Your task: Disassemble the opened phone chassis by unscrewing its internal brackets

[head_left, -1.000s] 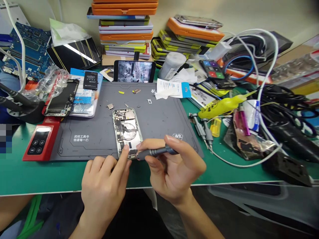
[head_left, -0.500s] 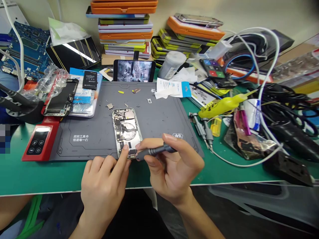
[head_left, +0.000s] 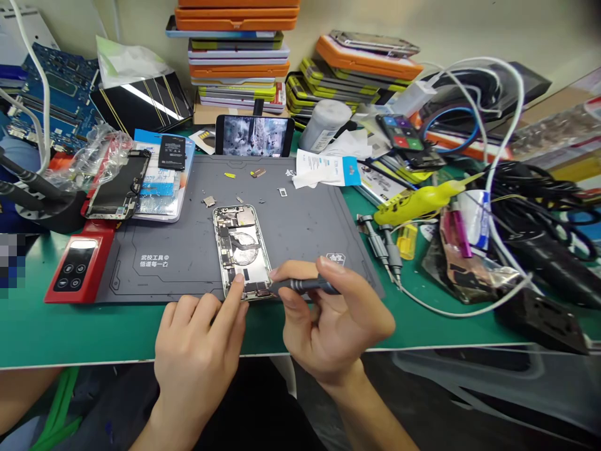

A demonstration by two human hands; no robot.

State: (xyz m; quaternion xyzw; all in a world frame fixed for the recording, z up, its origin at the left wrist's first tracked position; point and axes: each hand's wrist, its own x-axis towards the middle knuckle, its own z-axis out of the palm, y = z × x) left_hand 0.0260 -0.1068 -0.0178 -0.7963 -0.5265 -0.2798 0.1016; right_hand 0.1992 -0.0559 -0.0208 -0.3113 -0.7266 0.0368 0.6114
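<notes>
A green tabletop (head_left: 263, 332) spans the frame, and a grey work mat (head_left: 173, 235) lies on it at centre. The right hand (head_left: 338, 319), lower right of centre, pinches a grey screwdriver between thumb and fingers. The left hand (head_left: 200, 338), lower left of centre, sets its extended index fingertip on an opened smartphone (head_left: 256, 272); its other fingers are bent close together. This smartphone lies on the mat at lower centre, innards upward. The screwdriver (head_left: 305, 286) points at its lower right corner; tip contact is unclear. A small SIM tray (head_left: 282, 192) lies above and to the right.
</notes>
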